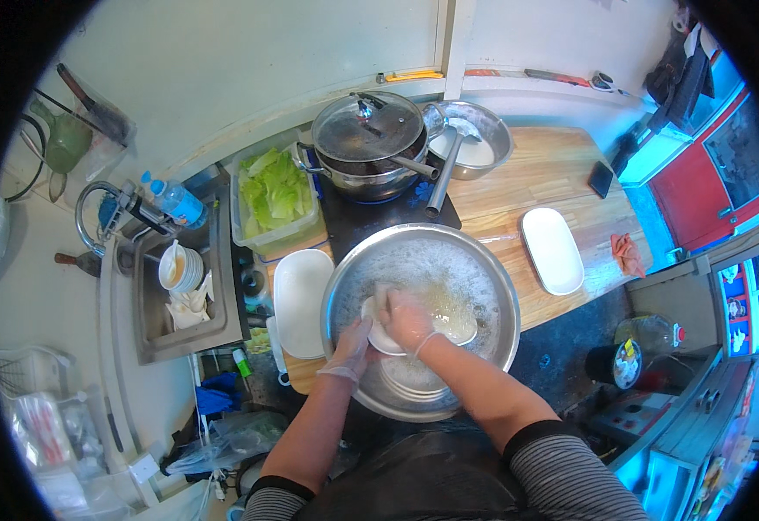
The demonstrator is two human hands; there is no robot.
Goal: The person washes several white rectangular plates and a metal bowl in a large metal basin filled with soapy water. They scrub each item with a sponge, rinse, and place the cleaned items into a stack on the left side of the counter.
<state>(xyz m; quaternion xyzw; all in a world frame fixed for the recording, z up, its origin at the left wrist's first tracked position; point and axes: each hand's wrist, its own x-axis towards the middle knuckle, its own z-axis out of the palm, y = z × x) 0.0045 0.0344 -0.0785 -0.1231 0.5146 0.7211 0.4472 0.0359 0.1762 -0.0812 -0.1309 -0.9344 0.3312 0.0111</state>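
Observation:
A large round steel basin [418, 241] with water in it sits before me. My left hand [352, 348], in a clear plastic glove, holds the left edge of a white dish [383, 337] over the basin. My right hand [409, 319], gloved too, presses on that dish with what looks like a pale cloth [385, 293], blurred by motion. Another white dish [461, 325] lies in the water to the right. Several white plates [415, 385] are stacked near the basin's front wall, partly hidden by my right forearm.
White rectangular dishes flank the basin, one left [302, 303], one right [552, 251]. Behind stand a lidded pot [366, 176], a steel bowl [503, 146] with a ladle and a lettuce tub [275, 244]. Left is a sink [223, 325] holding stacked bowls [187, 270]. A phone [600, 179] lies far right.

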